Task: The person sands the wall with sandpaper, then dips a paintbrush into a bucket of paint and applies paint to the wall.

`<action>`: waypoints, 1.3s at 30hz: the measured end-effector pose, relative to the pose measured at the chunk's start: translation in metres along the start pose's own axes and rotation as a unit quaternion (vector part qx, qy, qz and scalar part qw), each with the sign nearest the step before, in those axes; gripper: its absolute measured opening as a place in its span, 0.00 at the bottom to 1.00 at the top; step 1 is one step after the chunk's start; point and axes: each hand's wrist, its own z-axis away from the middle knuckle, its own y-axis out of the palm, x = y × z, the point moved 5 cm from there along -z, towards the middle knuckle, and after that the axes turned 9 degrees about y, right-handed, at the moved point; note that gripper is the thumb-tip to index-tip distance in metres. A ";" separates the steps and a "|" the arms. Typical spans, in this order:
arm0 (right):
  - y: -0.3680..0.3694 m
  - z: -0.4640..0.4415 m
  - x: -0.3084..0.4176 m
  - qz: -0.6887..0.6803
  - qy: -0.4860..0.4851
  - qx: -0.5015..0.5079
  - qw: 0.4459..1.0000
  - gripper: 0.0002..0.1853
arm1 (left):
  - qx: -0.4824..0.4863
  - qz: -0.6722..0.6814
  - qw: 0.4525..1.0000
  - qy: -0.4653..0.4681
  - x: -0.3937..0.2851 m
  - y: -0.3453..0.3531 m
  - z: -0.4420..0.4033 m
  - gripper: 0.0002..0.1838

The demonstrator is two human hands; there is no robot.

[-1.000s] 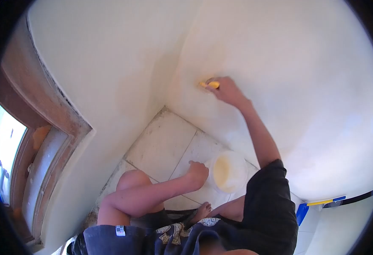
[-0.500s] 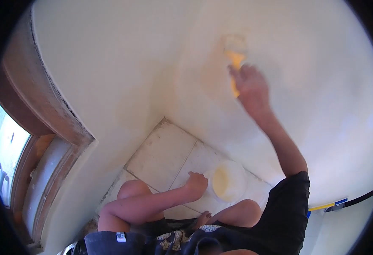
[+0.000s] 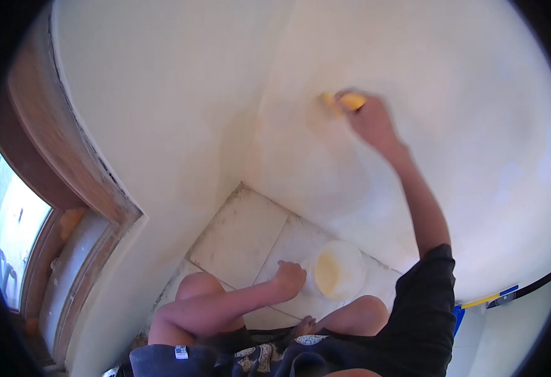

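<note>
My right hand [image 3: 371, 119] is closed around the yellow handle of a brush [image 3: 352, 102], with the brush's head held against or close to the pale wall [image 3: 464, 144]. Low in the view, my left hand [image 3: 290, 279] is curled at the left side of a whitish translucent bucket [image 3: 354, 271]. Pale yellow contents [image 3: 327, 274] show inside the bucket, which stands on the tiled floor. Whether the left fingers grip the bucket's edge or just rest beside it is too small to tell.
A brown wooden frame [image 3: 77, 141] with a bright window [image 3: 15, 220] is at the left. Light floor tiles [image 3: 241, 235] meet the walls at a corner. A yellow and blue tool [image 3: 482, 300] lies at the lower right.
Compared with half a second ago, my right hand has moved slightly up, and the brush has turned so its head points left. My left hand has stayed beside the bucket.
</note>
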 end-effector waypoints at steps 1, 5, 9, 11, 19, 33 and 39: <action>-0.033 -0.002 0.018 0.022 -0.030 -0.055 0.998 0.09 | -0.004 -0.011 1.000 -0.002 0.002 0.005 -0.003 0.14; -0.081 0.025 0.076 0.241 -0.248 -0.297 0.890 0.11 | -0.005 -0.017 1.000 0.011 0.000 0.005 -0.003 0.13; 0.007 0.037 0.036 0.354 -0.221 -0.140 0.898 0.17 | 0.014 -0.012 1.000 0.012 0.000 0.003 -0.002 0.12; 0.051 0.070 0.031 0.296 -0.263 -0.043 0.917 0.16 | 0.033 -0.016 0.999 0.013 -0.001 0.001 -0.003 0.12; 0.002 0.012 0.018 0.045 -0.079 -0.051 0.995 0.09 | 0.022 -0.022 1.000 0.004 -0.002 0.004 -0.003 0.12; 0.066 0.063 0.033 0.235 -0.207 0.005 0.950 0.11 | 0.017 -0.011 1.000 -0.003 -0.001 0.000 -0.001 0.11; -0.020 -0.003 0.033 0.039 -0.021 -0.049 0.998 0.09 | 0.010 0.004 1.000 -0.003 -0.001 -0.003 0.000 0.10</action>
